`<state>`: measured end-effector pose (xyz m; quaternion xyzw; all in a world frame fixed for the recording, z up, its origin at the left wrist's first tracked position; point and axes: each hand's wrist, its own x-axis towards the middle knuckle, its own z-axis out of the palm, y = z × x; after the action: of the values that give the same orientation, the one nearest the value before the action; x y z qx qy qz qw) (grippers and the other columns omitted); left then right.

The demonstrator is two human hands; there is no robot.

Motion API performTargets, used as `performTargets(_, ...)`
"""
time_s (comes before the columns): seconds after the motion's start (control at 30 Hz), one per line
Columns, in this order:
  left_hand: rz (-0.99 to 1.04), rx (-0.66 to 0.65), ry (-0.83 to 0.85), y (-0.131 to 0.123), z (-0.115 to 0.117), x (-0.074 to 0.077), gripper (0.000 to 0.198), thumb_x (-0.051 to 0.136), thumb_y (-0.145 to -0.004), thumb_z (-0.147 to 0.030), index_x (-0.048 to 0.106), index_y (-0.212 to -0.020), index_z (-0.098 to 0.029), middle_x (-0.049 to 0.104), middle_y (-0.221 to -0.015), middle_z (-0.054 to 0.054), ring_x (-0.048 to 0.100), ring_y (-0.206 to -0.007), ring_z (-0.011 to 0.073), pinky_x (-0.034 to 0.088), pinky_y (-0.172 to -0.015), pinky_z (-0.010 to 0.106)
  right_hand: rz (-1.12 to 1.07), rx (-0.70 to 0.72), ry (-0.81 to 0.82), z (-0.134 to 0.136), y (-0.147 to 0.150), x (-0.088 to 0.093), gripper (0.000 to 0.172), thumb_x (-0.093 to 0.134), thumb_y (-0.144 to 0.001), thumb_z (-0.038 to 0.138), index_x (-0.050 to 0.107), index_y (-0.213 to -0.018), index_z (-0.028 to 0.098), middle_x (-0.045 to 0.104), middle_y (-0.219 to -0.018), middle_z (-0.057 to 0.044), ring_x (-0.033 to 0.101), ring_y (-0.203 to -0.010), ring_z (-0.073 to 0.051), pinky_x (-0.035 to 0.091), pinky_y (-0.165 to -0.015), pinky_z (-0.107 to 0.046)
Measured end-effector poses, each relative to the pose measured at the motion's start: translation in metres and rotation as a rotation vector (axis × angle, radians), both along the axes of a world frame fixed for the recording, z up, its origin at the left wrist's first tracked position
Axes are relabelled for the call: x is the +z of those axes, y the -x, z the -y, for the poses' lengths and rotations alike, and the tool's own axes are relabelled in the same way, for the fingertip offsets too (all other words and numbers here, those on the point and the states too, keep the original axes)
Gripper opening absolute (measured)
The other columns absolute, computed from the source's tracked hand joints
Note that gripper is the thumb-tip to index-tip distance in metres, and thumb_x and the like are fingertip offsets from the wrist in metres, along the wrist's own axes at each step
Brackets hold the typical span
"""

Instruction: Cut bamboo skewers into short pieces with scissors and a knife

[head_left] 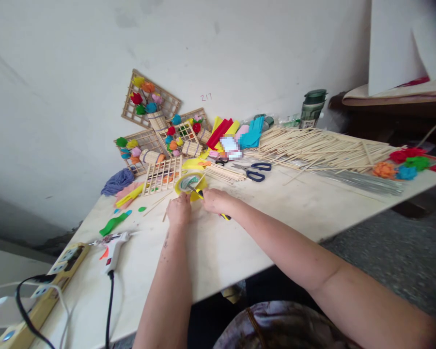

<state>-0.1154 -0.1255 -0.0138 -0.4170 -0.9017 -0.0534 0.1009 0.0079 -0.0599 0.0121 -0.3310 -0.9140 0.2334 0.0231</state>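
- Two hands of yours sit close together over the worktop (236,252).
- Your right hand (215,199) is closed around the yellow-and-black tool (199,193), its tip over the yellow tape roll (203,184).
- Your left hand (179,208) curls at the roll's near side; whether it pinches anything, you cannot tell.
- Scissors (255,176) lie right of the roll.

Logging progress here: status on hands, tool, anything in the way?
Right hand gripping yellow-and-black tool. Left hand beside it, hold unclear. Tape roll at tool's tip, possibly in the way.
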Motion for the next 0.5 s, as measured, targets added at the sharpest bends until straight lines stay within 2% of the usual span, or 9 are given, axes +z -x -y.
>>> performTargets(0.17,-0.028,-0.005,-0.018,-0.004,0.001,0.000,0.043,0.024,-0.086,-0.043,0.059,-0.095,-0.019,0.065,-0.080,0.011,0.060,-0.077,0.0221,0.041,-0.063,0.029,0.017,0.005,0.007,0.003,-0.009,0.006,0.027,0.041,-0.081,0.029,0.051,-0.100,0.013,0.066,-0.077,-0.011,0.059,-0.047,-0.017,0.045,-0.052,-0.028)
performTargets(0.33,-0.024,-0.005,0.002,-0.002,0.000,0.000,0.042,0.024,-0.086,-0.041,0.060,-0.093,-0.020,0.065,-0.084,0.011,0.060,-0.081,0.0214,0.041,-0.066,0.029,0.073,0.036,0.072,0.007,-0.023,0.014,0.029,0.038,-0.082,0.027,0.049,-0.104,0.012,0.066,-0.081,-0.012,0.056,-0.040,-0.015,0.044,-0.046,-0.028)
performTargets(0.5,-0.060,-0.031,0.030,0.001,0.000,0.001,0.043,0.024,-0.086,-0.041,0.061,-0.094,-0.021,0.065,-0.084,0.010,0.060,-0.082,0.0229,0.042,-0.066,0.030,0.047,0.033,0.030,0.007,-0.023,0.015,0.028,0.040,-0.081,0.026,0.050,-0.103,0.012,0.066,-0.082,-0.012,0.056,-0.041,-0.015,0.045,-0.048,-0.028)
